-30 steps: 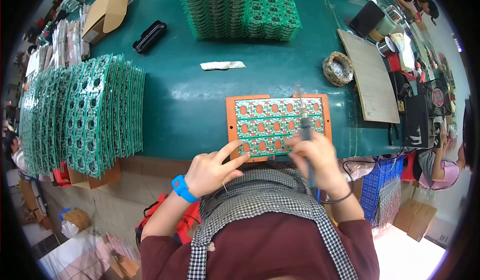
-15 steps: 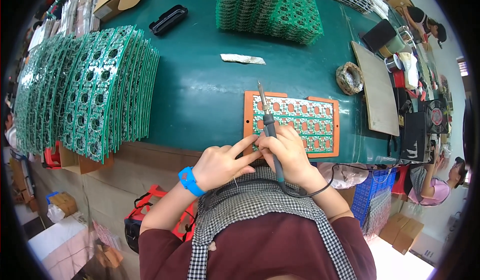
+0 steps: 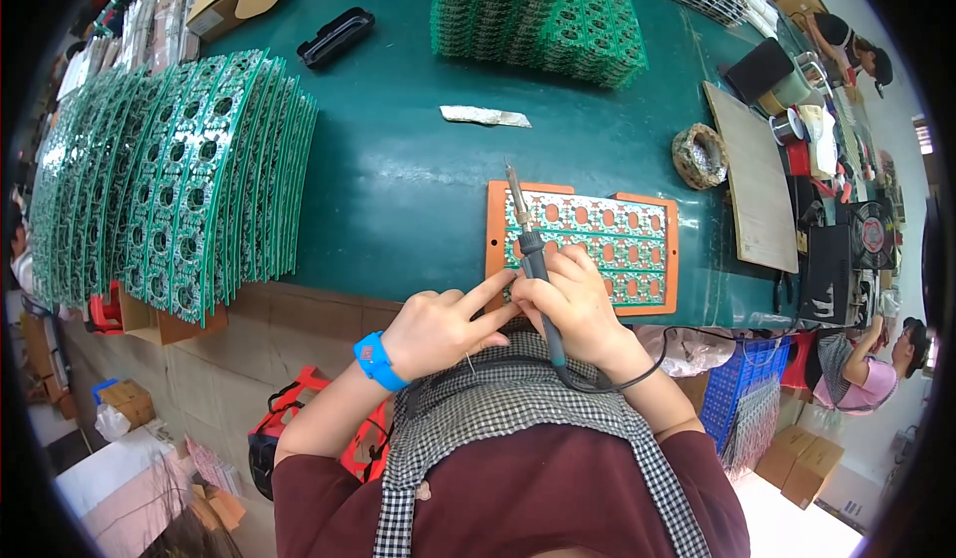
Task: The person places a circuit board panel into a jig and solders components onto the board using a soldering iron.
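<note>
My right hand (image 3: 575, 304) is closed around a soldering iron (image 3: 533, 249), its metal tip pointing away from me over the far left of an orange fixture (image 3: 493, 222). In that fixture lies a green circuit board panel (image 3: 607, 235) with rows of oval openings. Its near left corner is hidden by my hands. My left hand (image 3: 438, 327), wearing a blue wristband (image 3: 376, 361), reaches to the fixture's near left corner, its fingertips close to my right fingers. A thin wire (image 3: 470, 363) hangs below the left palm and appears held in that hand.
Stacks of green panels stand at the left (image 3: 179, 180) and at the far middle (image 3: 538, 20). Beyond the fixture lies a whitish strip (image 3: 485, 116). To the right are a round pot (image 3: 700, 156), a board (image 3: 749, 180) and a black fan unit (image 3: 846, 249). The iron's cord (image 3: 652, 367) runs right.
The iron's tip has tilted slightly left and toward me. Both hands stay almost in place at the fixture's near left corner.
</note>
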The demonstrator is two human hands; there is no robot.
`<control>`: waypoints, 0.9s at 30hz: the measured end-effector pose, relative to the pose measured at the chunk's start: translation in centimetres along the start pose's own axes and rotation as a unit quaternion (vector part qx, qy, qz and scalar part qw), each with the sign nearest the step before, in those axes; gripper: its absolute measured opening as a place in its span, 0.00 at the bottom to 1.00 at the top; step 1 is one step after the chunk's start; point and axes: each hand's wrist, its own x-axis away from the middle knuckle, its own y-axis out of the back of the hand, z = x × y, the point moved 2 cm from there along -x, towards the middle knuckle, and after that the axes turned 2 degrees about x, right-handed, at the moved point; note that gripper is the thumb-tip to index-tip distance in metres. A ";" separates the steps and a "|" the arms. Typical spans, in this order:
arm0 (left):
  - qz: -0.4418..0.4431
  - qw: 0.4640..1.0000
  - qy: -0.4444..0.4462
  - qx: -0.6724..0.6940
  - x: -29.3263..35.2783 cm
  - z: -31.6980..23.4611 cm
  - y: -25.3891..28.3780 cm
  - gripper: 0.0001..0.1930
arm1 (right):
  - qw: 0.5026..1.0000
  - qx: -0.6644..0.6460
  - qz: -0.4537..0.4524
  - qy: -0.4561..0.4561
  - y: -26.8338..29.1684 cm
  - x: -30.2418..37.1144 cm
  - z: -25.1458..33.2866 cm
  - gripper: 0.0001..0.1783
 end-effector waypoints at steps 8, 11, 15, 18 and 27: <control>-0.001 1.000 -0.005 -0.023 0.2 -0.2 -0.1 0.22 | 0.999 -0.010 0.012 0.034 -0.1 0.0 -0.4 0.16; -0.002 1.000 -0.002 -0.025 0.1 -0.3 0.0 0.22 | 0.999 -0.038 0.019 0.030 0.2 -0.3 -0.4 0.13; -0.011 1.000 0.001 -0.008 0.1 -0.2 -0.1 0.21 | 0.999 -0.033 0.001 0.042 -0.2 -0.1 -0.5 0.13; -0.004 1.000 0.007 0.000 0.1 -0.2 -0.1 0.20 | 0.999 -0.034 -0.028 0.018 -0.7 -0.1 -0.4 0.15; -0.031 0.999 0.004 0.010 0.0 -0.4 -0.1 0.19 | 0.998 -0.029 -0.043 -0.044 -0.6 -0.1 0.1 0.15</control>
